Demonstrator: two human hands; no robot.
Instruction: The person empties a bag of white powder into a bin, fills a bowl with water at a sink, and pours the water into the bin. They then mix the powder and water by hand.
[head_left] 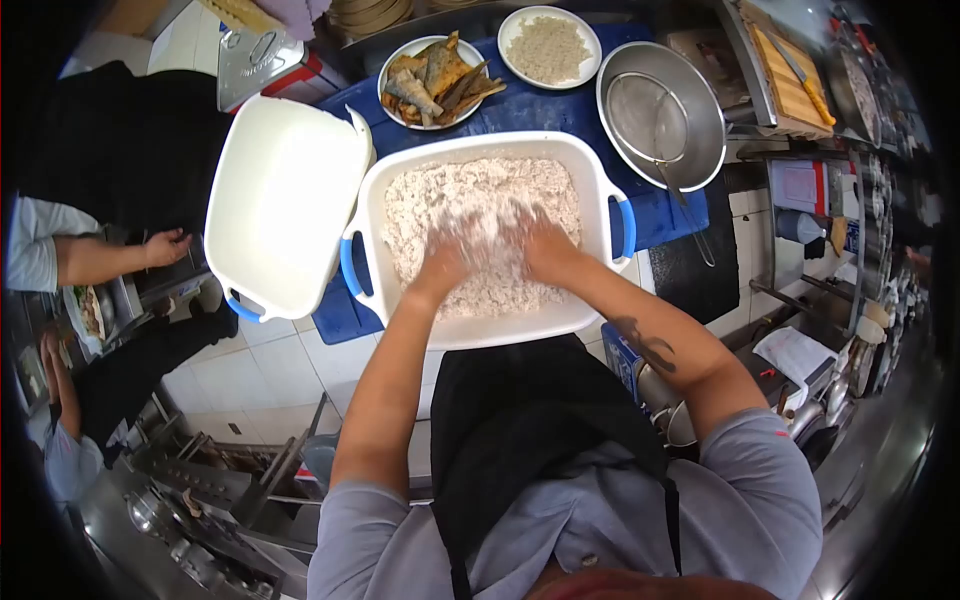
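A white rectangular tub [372,250] with blue handles sits in front of me, filled with flour [440,190]. Both my hands are down in the flour near the tub's middle. My left hand [445,262] is coated white and partly buried. My right hand [545,245] lies beside it, also dusted, its fingers blurred. I cannot tell whether either hand holds something under the flour. The tub's white lid [285,205] rests tilted against its left side.
Behind the tub stand a plate of fried fish pieces [435,80], a plate of crumbs [548,48] and a metal bowl with a strainer [660,115]. A wooden board with a knife [790,85] lies far right. Another person's hand [165,245] works at the left.
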